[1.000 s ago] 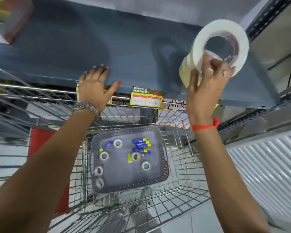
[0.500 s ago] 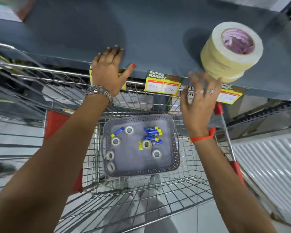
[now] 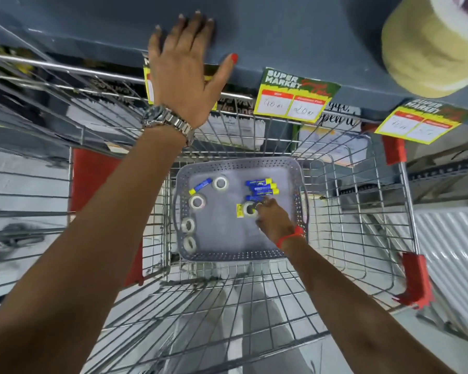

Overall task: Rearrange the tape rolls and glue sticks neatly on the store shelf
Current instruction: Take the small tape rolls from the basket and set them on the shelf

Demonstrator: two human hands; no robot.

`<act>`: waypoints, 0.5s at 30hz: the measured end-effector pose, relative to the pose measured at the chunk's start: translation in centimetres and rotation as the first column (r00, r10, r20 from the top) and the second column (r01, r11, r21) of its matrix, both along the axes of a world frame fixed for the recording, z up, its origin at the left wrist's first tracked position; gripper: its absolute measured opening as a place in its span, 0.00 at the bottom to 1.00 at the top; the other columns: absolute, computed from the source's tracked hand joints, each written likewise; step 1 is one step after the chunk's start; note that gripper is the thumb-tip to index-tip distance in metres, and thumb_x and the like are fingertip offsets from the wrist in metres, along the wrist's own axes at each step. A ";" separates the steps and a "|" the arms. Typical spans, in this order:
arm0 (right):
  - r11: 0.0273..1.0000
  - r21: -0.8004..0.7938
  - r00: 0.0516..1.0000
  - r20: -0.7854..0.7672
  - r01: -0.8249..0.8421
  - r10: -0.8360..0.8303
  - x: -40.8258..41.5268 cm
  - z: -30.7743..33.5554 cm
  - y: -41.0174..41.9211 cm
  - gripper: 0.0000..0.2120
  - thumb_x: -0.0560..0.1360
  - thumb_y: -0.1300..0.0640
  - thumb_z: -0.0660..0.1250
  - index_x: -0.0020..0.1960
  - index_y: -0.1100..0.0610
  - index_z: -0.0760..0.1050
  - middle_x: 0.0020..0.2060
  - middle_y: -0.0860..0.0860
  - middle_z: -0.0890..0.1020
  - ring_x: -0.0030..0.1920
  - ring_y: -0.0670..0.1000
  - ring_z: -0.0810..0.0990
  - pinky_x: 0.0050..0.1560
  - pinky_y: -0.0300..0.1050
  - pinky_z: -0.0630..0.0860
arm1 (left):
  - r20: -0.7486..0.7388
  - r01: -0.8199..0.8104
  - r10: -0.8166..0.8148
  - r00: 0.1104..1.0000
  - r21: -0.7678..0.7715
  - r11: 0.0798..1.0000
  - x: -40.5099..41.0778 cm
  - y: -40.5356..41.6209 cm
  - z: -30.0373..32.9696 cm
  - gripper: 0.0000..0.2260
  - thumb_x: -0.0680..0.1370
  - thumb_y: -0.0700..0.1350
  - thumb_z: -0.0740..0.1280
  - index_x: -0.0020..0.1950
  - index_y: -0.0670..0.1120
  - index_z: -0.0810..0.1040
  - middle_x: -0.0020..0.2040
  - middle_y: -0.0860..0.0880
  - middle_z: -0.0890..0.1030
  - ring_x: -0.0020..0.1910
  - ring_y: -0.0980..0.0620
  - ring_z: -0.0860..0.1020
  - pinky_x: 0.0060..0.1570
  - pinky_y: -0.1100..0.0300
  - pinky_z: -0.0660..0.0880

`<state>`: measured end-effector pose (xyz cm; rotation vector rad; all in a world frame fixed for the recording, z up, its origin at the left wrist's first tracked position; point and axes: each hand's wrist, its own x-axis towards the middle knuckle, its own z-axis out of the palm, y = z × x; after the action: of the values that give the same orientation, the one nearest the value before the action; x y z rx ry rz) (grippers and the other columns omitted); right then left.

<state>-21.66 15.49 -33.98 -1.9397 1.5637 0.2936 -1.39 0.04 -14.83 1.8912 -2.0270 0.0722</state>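
A stack of wide cream tape rolls (image 3: 427,58) stands on the dark shelf (image 3: 281,36) at the upper right, with no hand on it. My left hand (image 3: 185,71) lies flat on the shelf's front edge, fingers spread. Below, a grey perforated basket (image 3: 235,164) in the cart holds several small tape rolls (image 3: 197,202), a bunch of blue-and-yellow glue sticks (image 3: 261,188) and one separate glue stick (image 3: 200,186). My right hand (image 3: 273,220) is down inside the basket, its fingertips curled onto the right rim of a small tape roll (image 3: 249,209) beside a yellow label.
The wire shopping cart (image 3: 349,211) with red corner guards stands tight against the shelf front. Price tags (image 3: 295,95) hang from the shelf edge above the cart. A white ribbed panel (image 3: 449,238) is at the right.
My right hand let go of the wide tape stack on the shelf and dropped into the basket onto a small tape roll. The view tilted downward. The left hand stayed on the shelf edge.
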 end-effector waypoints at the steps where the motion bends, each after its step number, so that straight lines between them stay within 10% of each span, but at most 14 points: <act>1: 1.000 0.011 1.000 -0.027 -0.014 0.014 0.3 -0.5 0.1 0.17 0.72 0.64 0.64 0.61 0.60 0.73 0.64 0.60 0.71 0.66 0.60 0.67 0.56 0.54 0.75 | 0.002 -0.003 0.003 1.000 -0.006 1.000 0.0 -0.1 -0.1 0.27 0.77 0.63 0.50 0.72 0.50 0.63 0.73 0.50 0.66 0.72 0.51 0.62 0.73 0.48 0.54; 15: 1.000 -0.009 0.996 -0.092 -0.001 0.000 1.2 -2.6 -0.6 0.21 0.70 0.62 0.67 0.62 0.60 0.71 0.66 0.60 0.67 0.65 0.61 0.66 0.53 0.54 0.76 | -0.038 -0.072 0.064 0.997 -0.288 0.955 -0.2 -0.3 -1.2 0.24 0.74 0.65 0.55 0.51 0.48 0.80 0.49 0.48 0.83 0.52 0.50 0.79 0.54 0.57 0.63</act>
<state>-20.45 14.86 -36.57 -1.9580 1.6259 0.3817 -1.57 -0.22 -16.08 1.7650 -1.8182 0.3399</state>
